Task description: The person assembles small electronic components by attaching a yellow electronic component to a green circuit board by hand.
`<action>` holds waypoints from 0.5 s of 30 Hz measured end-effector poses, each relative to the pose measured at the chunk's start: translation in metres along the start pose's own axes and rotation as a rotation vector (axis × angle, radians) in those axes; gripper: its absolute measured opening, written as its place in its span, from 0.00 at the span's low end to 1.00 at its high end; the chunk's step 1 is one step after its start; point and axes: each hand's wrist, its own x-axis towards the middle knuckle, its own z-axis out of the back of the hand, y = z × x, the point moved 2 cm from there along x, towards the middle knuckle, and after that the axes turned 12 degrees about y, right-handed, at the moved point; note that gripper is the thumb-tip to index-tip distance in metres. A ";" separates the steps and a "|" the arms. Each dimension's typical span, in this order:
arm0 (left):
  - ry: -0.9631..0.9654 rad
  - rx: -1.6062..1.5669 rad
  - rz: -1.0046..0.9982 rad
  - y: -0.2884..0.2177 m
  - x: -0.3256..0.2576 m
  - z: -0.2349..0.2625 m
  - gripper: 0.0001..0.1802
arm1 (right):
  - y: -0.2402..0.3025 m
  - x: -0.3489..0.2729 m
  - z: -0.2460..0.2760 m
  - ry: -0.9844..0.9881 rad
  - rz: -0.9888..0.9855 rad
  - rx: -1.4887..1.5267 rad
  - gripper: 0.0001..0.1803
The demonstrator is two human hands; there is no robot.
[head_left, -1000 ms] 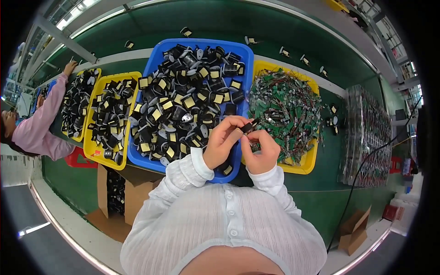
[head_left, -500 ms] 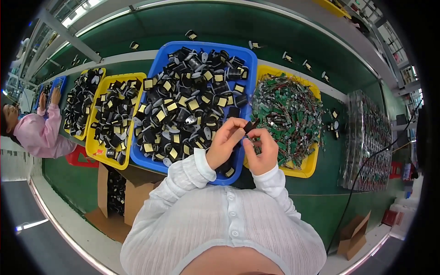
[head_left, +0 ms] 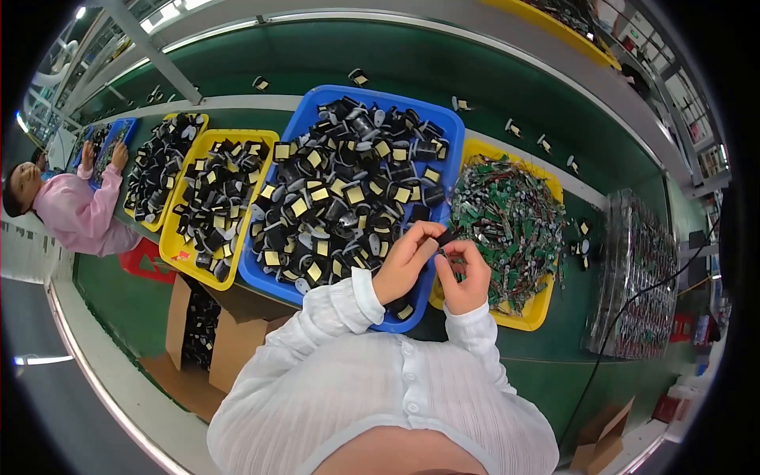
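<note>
Spanning the room, green workbench [head_left: 491, 87] (metal-railed) bears parts-filled bins [head_left: 317, 103].

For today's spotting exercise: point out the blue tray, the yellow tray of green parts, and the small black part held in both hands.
blue tray [head_left: 332, 98]: head view, far rim.
yellow tray of green parts [head_left: 529, 320]: head view, near rim.
small black part [head_left: 444, 237]: head view, its exposed body between the fingertips.

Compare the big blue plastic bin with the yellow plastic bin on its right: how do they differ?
The big blue plastic bin holds black blocky parts, many with yellow square labels; the yellow plastic bin on its right holds a tangle of small green boards and wires. The blue one looks larger. Both sit on the green bench and are heaped full.
</note>
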 end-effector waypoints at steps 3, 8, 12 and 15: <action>-0.014 0.039 0.014 -0.006 0.001 -0.002 0.08 | 0.002 0.001 0.001 0.004 0.009 0.018 0.08; 0.028 0.080 -0.068 0.007 -0.001 -0.003 0.08 | -0.002 -0.002 0.002 -0.047 0.072 0.005 0.07; -0.039 0.206 -0.049 0.005 -0.001 -0.003 0.07 | -0.023 -0.002 0.006 0.059 -0.011 0.290 0.10; -0.018 0.180 -0.073 0.000 -0.002 -0.004 0.14 | -0.028 -0.002 0.016 0.260 -0.095 0.609 0.11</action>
